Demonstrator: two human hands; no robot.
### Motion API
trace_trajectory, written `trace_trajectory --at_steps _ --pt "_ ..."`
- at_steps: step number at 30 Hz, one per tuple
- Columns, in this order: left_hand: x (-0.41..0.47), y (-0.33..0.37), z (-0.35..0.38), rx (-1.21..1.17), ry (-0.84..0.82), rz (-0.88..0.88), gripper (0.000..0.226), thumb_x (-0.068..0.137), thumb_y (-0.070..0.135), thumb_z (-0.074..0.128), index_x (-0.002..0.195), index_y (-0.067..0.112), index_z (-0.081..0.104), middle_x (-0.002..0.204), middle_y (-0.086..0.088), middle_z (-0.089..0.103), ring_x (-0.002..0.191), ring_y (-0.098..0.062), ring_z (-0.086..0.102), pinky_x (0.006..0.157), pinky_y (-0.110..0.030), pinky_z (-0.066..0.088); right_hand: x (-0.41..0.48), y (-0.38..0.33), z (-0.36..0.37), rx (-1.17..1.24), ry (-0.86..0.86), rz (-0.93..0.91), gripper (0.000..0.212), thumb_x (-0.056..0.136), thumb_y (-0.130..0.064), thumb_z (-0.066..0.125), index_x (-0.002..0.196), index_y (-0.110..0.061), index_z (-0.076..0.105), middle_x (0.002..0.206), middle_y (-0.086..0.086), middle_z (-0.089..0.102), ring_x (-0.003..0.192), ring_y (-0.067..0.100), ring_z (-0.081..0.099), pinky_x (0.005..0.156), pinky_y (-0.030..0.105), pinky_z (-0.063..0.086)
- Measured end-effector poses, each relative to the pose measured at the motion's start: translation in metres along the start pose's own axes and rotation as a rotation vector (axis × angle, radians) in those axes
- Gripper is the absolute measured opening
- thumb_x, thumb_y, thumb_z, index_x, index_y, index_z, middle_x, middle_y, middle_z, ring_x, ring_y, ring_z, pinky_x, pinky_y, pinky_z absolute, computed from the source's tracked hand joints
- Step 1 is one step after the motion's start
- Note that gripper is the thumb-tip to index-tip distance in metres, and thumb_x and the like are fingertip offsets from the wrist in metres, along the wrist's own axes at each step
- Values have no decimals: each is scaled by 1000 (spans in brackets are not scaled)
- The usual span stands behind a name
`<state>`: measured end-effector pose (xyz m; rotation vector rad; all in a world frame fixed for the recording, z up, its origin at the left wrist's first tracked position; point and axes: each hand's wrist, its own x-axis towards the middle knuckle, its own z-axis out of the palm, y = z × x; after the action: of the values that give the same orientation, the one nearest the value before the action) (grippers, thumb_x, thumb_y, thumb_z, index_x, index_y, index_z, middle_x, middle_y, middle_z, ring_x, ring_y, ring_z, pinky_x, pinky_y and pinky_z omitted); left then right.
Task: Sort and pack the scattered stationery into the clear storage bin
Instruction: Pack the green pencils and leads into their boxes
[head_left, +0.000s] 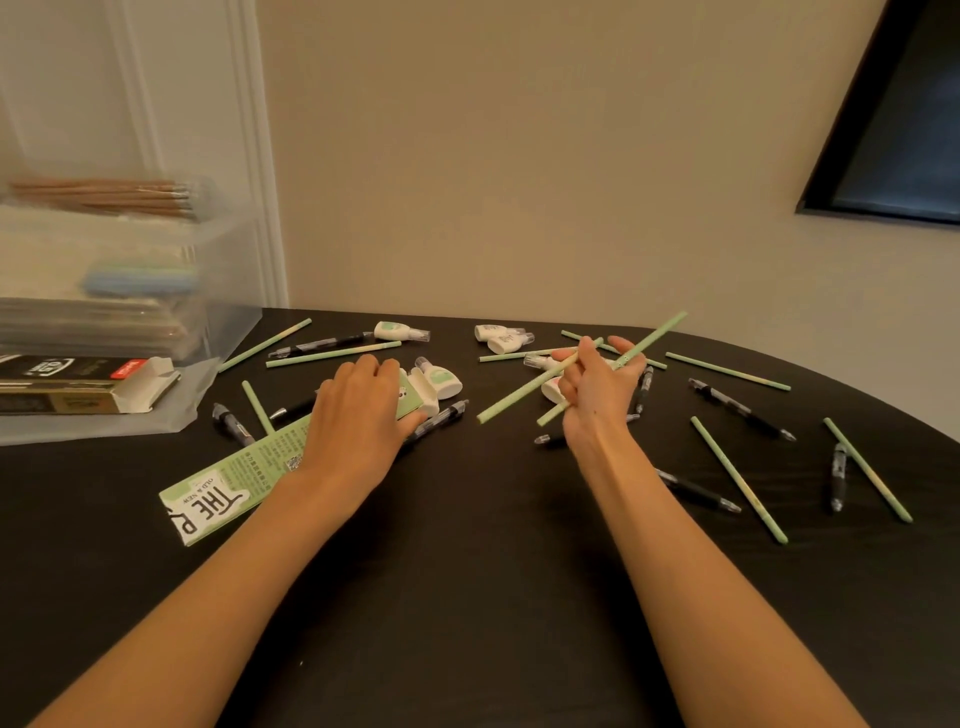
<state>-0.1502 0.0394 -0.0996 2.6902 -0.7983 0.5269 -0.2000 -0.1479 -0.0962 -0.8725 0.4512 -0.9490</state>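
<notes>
Green pencils, black pens and white correction-tape dispensers lie scattered over the black table (467, 597). My right hand (597, 389) holds two green pencils (519, 395) lifted just above the table, their tips pointing up and right. My left hand (358, 405) rests curled over the far end of a long green pencil box (228, 488) that lies flat. The clear storage bin (104, 291) stands at the far left, with wooden pencils (104, 195) on top and blue and flat items inside.
A black carton (78, 387) with an open white flap lies on the bin's lid in front of the bin. More green pencils (737, 478) and black pens (737, 408) lie on the right side. Correction tapes (501, 338) sit near the far edge. A dark window is at upper right.
</notes>
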Motion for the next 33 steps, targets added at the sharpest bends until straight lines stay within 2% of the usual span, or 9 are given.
trace_trajectory --at_steps 3,6,10,14,18,23,25,29,33 --pt "-1 2 0 -2 6 16 55 91 47 50 133 14 41 128 -4 47 118 -20 44 94 -30 38 -1 2 2 -16 -10 41 15 97 -4 43 102 -17 49 65 9 58 33 2 39 34 13 27" --pt "-1 4 0 -7 13 31 55 91 47 50 134 14 40 128 -4 47 118 -20 44 94 -30 38 -3 6 5 31 -56 187 16 97 -5 42 95 -7 58 68 9 57 29 4 28 31 12 20" --pt "-1 4 0 -6 10 27 55 91 47 50 134 15 40 129 -4 47 119 -20 44 94 -30 38 -8 11 7 222 -126 445 20 99 -10 39 93 -3 57 73 10 59 26 5 27 28 13 22" --pt "-1 4 -1 -5 3 22 56 91 46 51 135 14 39 131 -5 47 121 -20 43 95 -30 38 -12 15 8 330 -175 560 20 99 -10 39 99 0 56 71 10 57 25 5 27 26 13 22" --pt "-1 2 -2 -17 -3 9 55 90 44 52 135 14 39 130 -5 47 120 -20 43 95 -31 38 -13 16 10 193 -203 440 22 97 0 40 113 -3 55 75 9 53 29 3 30 30 11 22" --pt "-1 -1 -3 -16 11 -14 55 90 45 52 134 13 41 130 -6 47 120 -21 43 95 -32 38 -16 17 13 -106 -259 112 28 96 3 40 115 -11 55 71 8 57 38 2 32 36 12 25" --pt "-2 -3 -2 -17 5 -20 56 91 45 51 135 13 40 131 -6 47 121 -21 43 96 -32 38 -19 18 14 -149 -286 47 30 96 2 41 118 -15 52 71 6 59 40 2 32 37 13 25" --pt "-3 -3 -2 -30 4 -27 55 91 45 51 134 12 41 129 -6 48 119 -22 44 95 -32 38 -24 20 14 -208 -327 -44 32 97 -1 41 110 -28 52 66 3 59 41 2 33 38 15 27" --pt "-4 -3 -2 -32 -2 -27 55 91 45 51 134 12 41 129 -6 48 119 -22 44 95 -32 38 -22 24 15 -312 -280 -57 26 100 -8 36 103 -13 62 65 6 55 36 1 36 37 14 28"
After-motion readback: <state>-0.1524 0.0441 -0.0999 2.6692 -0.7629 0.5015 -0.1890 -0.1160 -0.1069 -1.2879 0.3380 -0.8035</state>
